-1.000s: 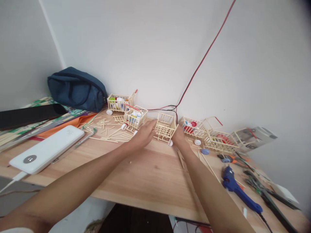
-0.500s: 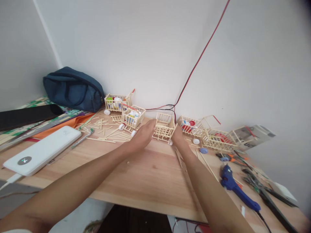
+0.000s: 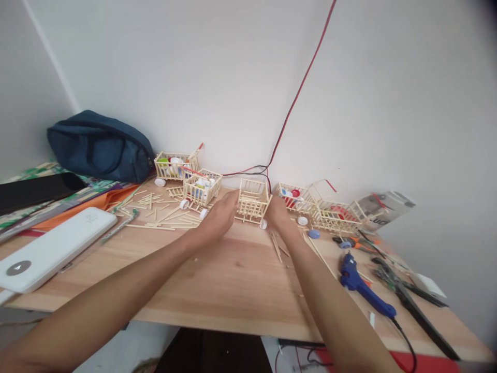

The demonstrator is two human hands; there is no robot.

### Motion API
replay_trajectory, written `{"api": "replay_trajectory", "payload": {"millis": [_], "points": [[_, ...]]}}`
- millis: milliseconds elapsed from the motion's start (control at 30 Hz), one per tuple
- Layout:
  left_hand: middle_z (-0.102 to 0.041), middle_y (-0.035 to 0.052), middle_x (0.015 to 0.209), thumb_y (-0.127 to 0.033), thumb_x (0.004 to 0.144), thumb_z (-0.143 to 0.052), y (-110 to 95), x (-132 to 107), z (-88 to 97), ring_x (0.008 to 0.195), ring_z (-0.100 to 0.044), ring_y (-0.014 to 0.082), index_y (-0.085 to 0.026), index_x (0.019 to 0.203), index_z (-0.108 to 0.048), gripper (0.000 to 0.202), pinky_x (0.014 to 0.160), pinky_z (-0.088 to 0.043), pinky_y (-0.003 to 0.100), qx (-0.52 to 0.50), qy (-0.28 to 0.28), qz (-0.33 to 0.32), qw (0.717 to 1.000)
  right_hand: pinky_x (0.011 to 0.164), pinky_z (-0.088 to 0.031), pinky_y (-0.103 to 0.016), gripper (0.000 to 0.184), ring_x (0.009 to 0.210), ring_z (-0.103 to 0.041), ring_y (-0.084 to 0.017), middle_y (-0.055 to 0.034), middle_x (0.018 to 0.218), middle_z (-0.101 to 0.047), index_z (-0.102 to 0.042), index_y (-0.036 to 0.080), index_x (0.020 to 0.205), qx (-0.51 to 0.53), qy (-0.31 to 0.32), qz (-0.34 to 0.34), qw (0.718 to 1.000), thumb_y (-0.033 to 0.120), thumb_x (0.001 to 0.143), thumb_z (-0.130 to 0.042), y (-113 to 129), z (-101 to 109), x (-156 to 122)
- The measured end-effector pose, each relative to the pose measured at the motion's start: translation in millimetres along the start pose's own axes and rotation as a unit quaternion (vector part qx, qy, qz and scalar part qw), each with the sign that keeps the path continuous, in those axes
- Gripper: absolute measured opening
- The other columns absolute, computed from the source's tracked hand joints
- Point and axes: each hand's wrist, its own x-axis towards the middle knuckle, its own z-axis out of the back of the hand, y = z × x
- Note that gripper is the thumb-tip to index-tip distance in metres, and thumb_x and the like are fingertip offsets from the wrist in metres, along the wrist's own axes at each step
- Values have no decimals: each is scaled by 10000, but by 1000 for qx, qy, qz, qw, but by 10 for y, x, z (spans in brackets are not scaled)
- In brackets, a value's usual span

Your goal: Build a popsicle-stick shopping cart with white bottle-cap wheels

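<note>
A small shopping cart (image 3: 253, 202) built of thin wooden sticks stands near the back of the table, its basket holding no coloured pieces, with a white wheel showing at its right. My left hand (image 3: 220, 216) is against the cart's left side, fingers together and pointing forward. On the opposite side, my right hand (image 3: 278, 211) grips the cart's right edge; its fingertips are partly hidden. Just left of my left hand is another stick cart (image 3: 202, 187) with coloured caps inside. A third loaded cart (image 3: 297, 198) sits close to my right hand.
Loose sticks (image 3: 155, 207) lie on the left. A blue bag (image 3: 101, 147), a phone (image 3: 39, 191) and a white power bank (image 3: 58, 248) are further left. A blue glue gun (image 3: 365, 287), orange-handled pliers (image 3: 355, 242) and a black-handled tool (image 3: 415, 305) lie right.
The whole scene has shifted left in view as my head turned slightly right. Both hands remain at the sides of the same cart, which has hardly moved on the table.
</note>
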Motion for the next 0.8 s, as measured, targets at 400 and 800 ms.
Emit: {"api": "replay_trajectory", "payload": {"millis": [400, 800], "points": [[-679, 115, 1195, -59, 861, -409, -63, -148, 465, 1151, -616, 222, -173, 1099, -665, 367, 1033, -470, 379, 111, 26, -61, 992, 857, -497, -359, 336, 925, -683, -235, -119, 1031, -750, -706, 159, 1059, 222, -200, 13, 954, 307, 908, -445, -57, 266, -955], [-590, 4, 589, -437, 933, -479, -236, -847, 1106, 577, -499, 144, -180, 603, -552, 425, 608, -285, 270, 206, -69, 134, 967, 790, -438, -315, 437, 834, -627, -201, -78, 911, -730, -713, 168, 956, 291, -254, -11, 922, 488, 962, -415, -2, 171, -1226]]}}
